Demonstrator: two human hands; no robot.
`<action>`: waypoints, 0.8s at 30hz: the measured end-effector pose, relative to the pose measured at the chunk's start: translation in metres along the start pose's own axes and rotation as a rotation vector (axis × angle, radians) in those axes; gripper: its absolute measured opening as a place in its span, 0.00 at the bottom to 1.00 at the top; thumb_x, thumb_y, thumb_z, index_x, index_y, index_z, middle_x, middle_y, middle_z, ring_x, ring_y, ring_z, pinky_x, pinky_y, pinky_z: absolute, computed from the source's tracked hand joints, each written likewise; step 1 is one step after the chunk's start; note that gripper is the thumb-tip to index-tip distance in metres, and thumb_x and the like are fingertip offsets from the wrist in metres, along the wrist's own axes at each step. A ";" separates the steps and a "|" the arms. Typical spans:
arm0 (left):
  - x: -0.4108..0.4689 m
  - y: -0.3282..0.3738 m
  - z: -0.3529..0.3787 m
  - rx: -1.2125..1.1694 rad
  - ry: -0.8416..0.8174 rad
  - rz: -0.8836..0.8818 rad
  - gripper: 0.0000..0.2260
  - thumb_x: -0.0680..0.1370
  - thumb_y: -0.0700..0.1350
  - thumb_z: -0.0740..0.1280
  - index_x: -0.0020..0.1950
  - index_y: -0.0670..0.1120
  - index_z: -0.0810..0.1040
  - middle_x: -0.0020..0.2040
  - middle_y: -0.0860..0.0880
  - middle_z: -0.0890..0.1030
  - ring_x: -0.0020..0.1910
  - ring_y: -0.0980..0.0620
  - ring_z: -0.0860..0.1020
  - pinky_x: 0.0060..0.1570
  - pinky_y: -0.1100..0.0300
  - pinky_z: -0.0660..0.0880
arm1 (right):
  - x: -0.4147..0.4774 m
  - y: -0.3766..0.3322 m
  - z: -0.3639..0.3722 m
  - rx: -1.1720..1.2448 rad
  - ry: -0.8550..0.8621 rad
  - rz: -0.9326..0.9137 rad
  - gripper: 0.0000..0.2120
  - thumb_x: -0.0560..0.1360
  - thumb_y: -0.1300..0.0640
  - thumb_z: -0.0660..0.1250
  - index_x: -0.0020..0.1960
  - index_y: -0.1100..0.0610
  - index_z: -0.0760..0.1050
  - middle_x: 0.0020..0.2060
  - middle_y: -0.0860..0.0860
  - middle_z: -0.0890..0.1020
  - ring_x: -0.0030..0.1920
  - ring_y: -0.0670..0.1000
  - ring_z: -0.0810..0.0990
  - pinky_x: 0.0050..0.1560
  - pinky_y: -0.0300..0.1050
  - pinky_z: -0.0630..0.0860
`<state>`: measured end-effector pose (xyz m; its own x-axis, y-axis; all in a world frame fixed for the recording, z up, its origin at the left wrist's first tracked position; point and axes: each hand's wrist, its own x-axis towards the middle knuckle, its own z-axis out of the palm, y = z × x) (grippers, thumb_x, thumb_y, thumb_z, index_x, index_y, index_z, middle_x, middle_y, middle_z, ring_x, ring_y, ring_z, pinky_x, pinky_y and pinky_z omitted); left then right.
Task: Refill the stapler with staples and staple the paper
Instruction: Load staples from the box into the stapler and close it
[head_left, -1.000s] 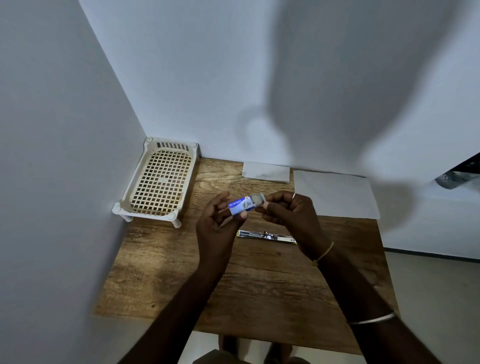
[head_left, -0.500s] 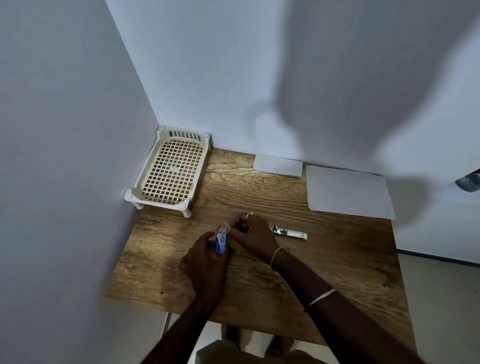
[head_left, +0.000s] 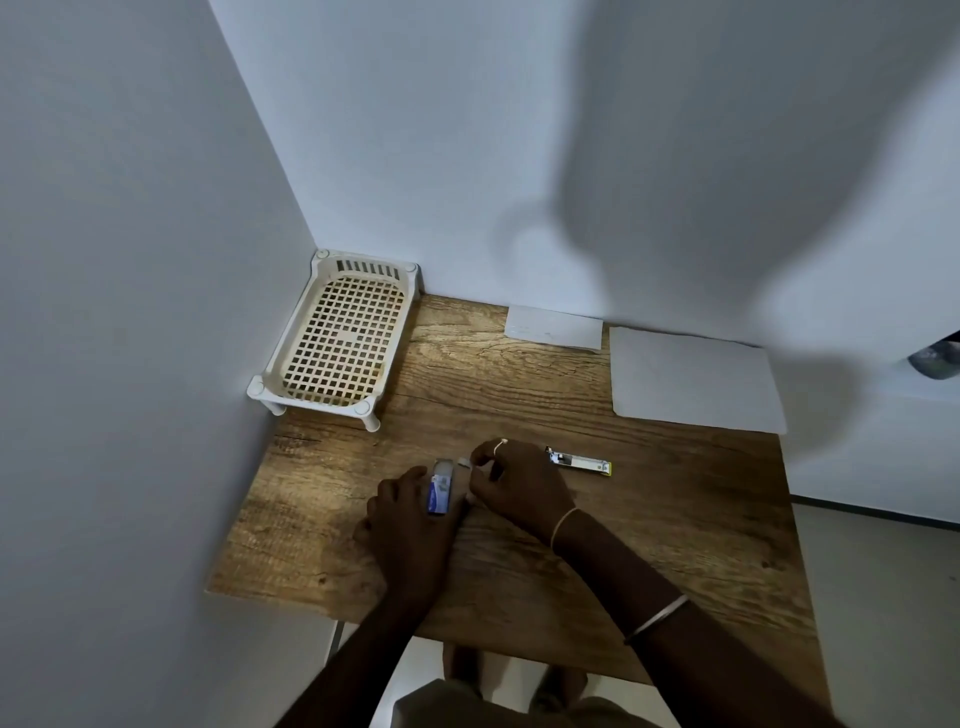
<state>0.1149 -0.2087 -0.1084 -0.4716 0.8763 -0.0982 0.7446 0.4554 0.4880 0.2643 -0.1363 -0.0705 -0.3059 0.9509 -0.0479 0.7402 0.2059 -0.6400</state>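
Stapler (head_left: 581, 462) sits partly hidden behind right grip (head_left: 522, 488) pinching blurred strip (head_left: 464, 462); left grip (head_left: 410, 525) holds staple box (head_left: 440, 491).

Bare room corner, wooden desk (head_left: 675, 519) — white walls (head_left: 130, 260)
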 end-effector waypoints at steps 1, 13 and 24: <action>0.001 0.001 0.000 -0.010 0.009 0.008 0.31 0.69 0.66 0.74 0.68 0.54 0.75 0.63 0.46 0.77 0.60 0.44 0.75 0.57 0.45 0.69 | -0.001 0.003 -0.005 -0.070 0.073 -0.033 0.09 0.70 0.49 0.68 0.48 0.49 0.83 0.41 0.45 0.83 0.40 0.45 0.80 0.42 0.44 0.76; 0.002 0.028 -0.002 -0.123 0.088 0.102 0.24 0.73 0.59 0.75 0.66 0.53 0.76 0.61 0.49 0.76 0.59 0.47 0.74 0.62 0.41 0.66 | 0.006 0.037 -0.018 -0.469 0.120 0.134 0.09 0.73 0.45 0.68 0.48 0.46 0.84 0.52 0.46 0.83 0.58 0.54 0.76 0.56 0.55 0.68; 0.002 0.030 -0.005 -0.171 0.055 0.093 0.22 0.74 0.56 0.75 0.66 0.53 0.77 0.61 0.49 0.77 0.60 0.48 0.75 0.63 0.43 0.65 | 0.010 0.034 -0.023 -0.543 0.053 0.144 0.09 0.75 0.46 0.67 0.51 0.46 0.83 0.53 0.46 0.82 0.58 0.54 0.74 0.55 0.54 0.65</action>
<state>0.1337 -0.1942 -0.0899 -0.4336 0.9011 -0.0004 0.6975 0.3359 0.6330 0.3002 -0.1144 -0.0756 -0.1587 0.9856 -0.0580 0.9785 0.1491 -0.1427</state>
